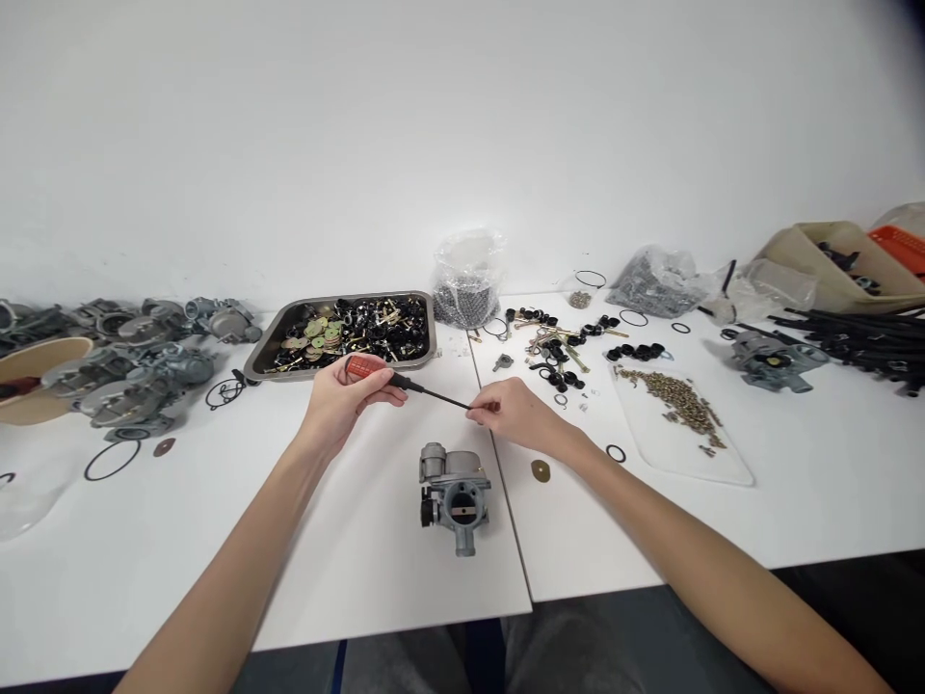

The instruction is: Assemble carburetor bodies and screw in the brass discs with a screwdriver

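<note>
My left hand (345, 400) is closed round the red and black handle of a screwdriver (426, 390), whose dark shaft points right. At the shaft's tip, the thumb and fingers of my right hand (515, 413) are pinched together. Whatever they hold there, perhaps something small, is too hidden to make out. Just below both hands a grey metal carburetor (457, 496) rests on the white table, its round bore facing me with a brass-coloured strip across it. To its right lies a brass-coloured disc (541, 470).
Behind my left hand stands a metal tray (252, 361) of mixed small parts. Several carburetors (130, 386) crowd the left side. A white tray (723, 470) with small brass screws lies right, near loose black caps (636, 352). Black hoses (859, 337) lie at far right.
</note>
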`<state>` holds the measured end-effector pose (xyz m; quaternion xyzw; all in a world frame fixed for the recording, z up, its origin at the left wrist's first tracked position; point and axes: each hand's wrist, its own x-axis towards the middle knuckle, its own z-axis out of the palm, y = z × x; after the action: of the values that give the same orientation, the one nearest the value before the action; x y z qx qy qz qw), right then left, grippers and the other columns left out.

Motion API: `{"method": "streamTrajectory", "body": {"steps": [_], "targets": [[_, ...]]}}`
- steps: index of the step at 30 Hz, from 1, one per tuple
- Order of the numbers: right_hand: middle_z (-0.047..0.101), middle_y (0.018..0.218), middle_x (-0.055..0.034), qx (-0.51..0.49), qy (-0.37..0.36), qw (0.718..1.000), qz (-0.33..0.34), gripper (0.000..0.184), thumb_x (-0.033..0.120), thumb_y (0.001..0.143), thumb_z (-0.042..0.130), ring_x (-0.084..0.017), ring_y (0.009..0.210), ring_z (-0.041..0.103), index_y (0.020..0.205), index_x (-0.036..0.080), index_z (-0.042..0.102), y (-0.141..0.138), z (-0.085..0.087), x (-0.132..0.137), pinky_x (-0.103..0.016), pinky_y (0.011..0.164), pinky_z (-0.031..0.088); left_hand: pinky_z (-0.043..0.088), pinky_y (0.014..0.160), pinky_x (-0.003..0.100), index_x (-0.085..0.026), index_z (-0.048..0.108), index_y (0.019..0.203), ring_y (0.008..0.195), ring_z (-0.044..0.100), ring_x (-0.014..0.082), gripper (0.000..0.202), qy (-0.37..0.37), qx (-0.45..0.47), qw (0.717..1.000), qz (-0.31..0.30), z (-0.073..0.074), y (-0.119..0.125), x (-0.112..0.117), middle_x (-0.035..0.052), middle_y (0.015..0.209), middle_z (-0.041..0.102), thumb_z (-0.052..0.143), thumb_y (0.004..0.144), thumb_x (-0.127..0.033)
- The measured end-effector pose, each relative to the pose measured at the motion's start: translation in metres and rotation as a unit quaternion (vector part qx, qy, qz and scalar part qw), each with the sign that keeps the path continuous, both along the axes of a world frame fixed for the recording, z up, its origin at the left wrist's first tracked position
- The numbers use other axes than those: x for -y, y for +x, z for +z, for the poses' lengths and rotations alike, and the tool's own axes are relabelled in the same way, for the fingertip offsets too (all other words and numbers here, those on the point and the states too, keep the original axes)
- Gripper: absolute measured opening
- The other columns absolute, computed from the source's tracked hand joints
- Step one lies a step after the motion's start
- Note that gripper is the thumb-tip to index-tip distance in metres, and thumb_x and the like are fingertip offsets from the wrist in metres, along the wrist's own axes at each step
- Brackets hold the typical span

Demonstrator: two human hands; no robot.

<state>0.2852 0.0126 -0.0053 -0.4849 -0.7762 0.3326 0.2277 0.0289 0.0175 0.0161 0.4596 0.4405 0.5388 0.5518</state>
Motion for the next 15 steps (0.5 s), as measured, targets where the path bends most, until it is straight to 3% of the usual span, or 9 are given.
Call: {"method": "streamTrajectory", "body": {"steps": [7, 9, 12, 15], "targets": [[0.07, 0.073, -0.0052, 0.024, -0.023, 0.999, 0.005, 0.023, 0.029, 0.085, 0.058, -0.015, 0.059, 0.055, 0.074, 0.019, 0.076, -0.002, 0.003, 0.003, -0.03, 0.056, 0.039, 0.06, 0.062, 0.035, -0.01, 0.061, 0.085, 0.059, 0.071, 0.0237, 0.034, -0.017, 0.017, 1.0, -0.008, -0.007, 0.0, -0.003, 0.0036, 0.061, 0.065, 0.083, 0.067, -0.027], [0.072, 0.081, -0.0058, 0.041, -0.045, 0.998, 0.013, 0.023, 0.038, 0.084, 0.063, -0.018, 0.068, 0.059, 0.083, 0.02, 0.076, 0.0, 0.011, 0.004, -0.03, 0.059, 0.041, 0.06, 0.06, 0.033, -0.01, 0.061, 0.084, 0.06, 0.071, 0.0227, 0.032, -0.032, 0.028, 0.999, -0.014, -0.007, -0.002, -0.005, 0.0035, 0.063, 0.065, 0.082, 0.068, -0.027], [0.071, 0.101, -0.0066, 0.064, -0.055, 0.996, 0.024, 0.043, 0.054, 0.077, 0.069, -0.022, 0.085, 0.062, 0.107, 0.023, 0.073, 0.012, 0.031, 0.003, -0.031, 0.067, 0.044, 0.059, 0.057, 0.03, -0.009, 0.061, 0.081, 0.059, 0.07, 0.0214, 0.03, -0.049, 0.043, 0.998, -0.014, -0.004, -0.007, -0.007, 0.0039, 0.064, 0.065, 0.082, 0.069, -0.027], [0.067, 0.109, -0.0067, 0.063, -0.037, 0.997, -0.007, 0.043, 0.057, 0.084, 0.06, -0.021, 0.091, 0.061, 0.112, 0.025, 0.068, 0.033, 0.047, 0.007, -0.031, 0.072, 0.046, 0.059, 0.055, 0.029, -0.009, 0.061, 0.079, 0.057, 0.069, 0.0201, 0.028, -0.049, 0.067, 0.997, 0.005, -0.001, -0.011, -0.008, 0.0035, 0.063, 0.064, 0.082, 0.068, -0.024]]}}
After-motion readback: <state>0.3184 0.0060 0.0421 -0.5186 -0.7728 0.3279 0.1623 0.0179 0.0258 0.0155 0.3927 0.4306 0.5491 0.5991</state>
